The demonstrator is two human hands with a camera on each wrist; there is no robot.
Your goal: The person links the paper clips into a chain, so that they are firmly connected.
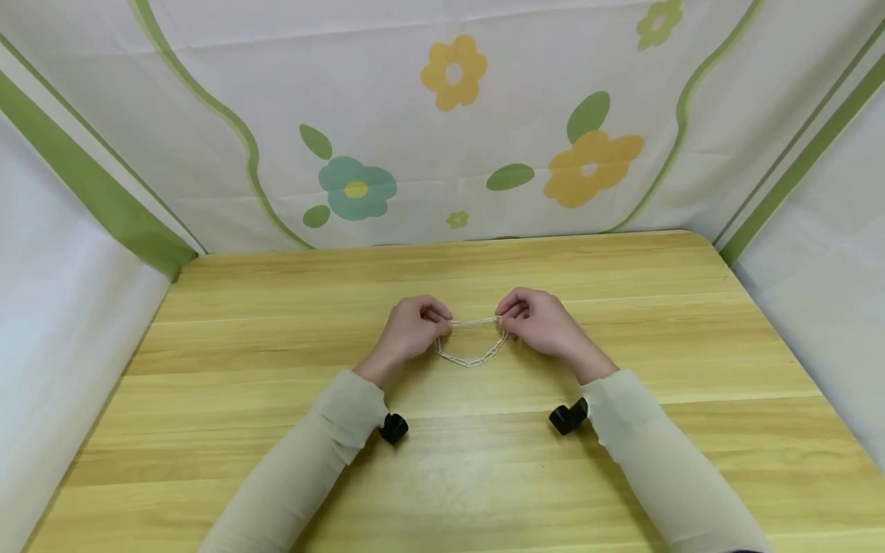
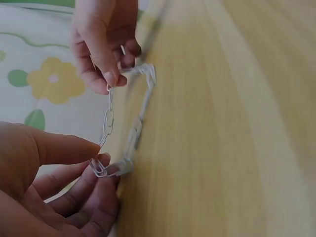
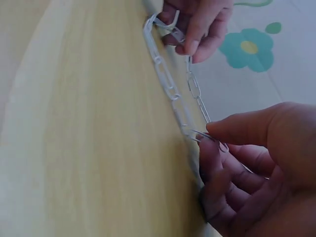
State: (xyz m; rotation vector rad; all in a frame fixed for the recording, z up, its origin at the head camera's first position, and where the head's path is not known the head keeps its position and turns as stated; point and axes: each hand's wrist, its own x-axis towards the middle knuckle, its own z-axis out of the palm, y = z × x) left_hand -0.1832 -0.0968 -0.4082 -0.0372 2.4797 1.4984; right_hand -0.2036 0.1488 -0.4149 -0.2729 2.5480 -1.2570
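A chain of linked white paper clips (image 1: 469, 363) hangs between the two hands, close over the wooden table. My left hand (image 1: 412, 329) pinches one side of it between thumb and fingers. Opposite, my right hand (image 1: 543, 321) pinches the other side. One stretch of the chain runs fairly straight between the fingertips, while the rest sags in a curve toward me, so it looks like a loop. In the left wrist view, individual paper clips (image 2: 108, 121) show between the hands. From the right wrist, the lower run of clips (image 3: 165, 76) appears slightly blurred. Fingertips hide the gripped links.
The wooden table (image 1: 470, 476) spreads under both arms. Behind it hangs a white cloth (image 1: 429, 153) printed with flowers, and white cloth walls stand at either side. A small black device (image 1: 394, 428) sits at the left cuff, another black device (image 1: 568, 417) at the right.
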